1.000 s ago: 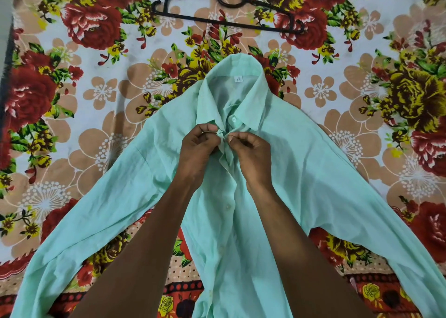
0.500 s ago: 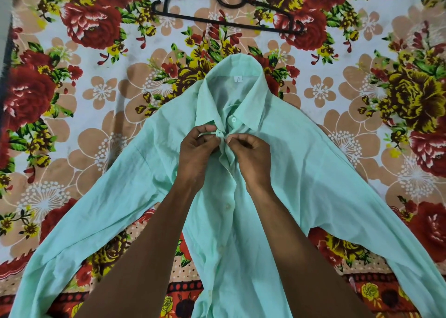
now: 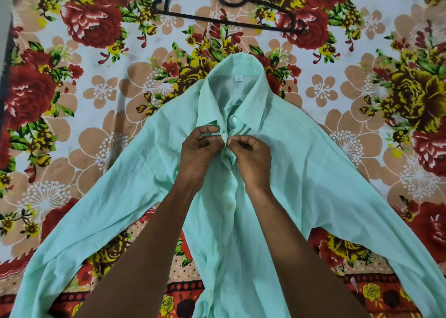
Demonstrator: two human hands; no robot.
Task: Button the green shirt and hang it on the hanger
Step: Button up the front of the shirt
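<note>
Lying spread flat on a floral bedsheet (image 3: 72, 105), the green shirt (image 3: 313, 173) has its sleeves angled out to either side and its collar pointing toward the black hanger (image 3: 231, 22), which rests apart from it just beyond. Both hands meet at the placket just below the top button (image 3: 233, 119): the left hand (image 3: 196, 156) and the right hand (image 3: 251, 161) each have their fingers curled and pinching the bunched cloth between them.
</note>
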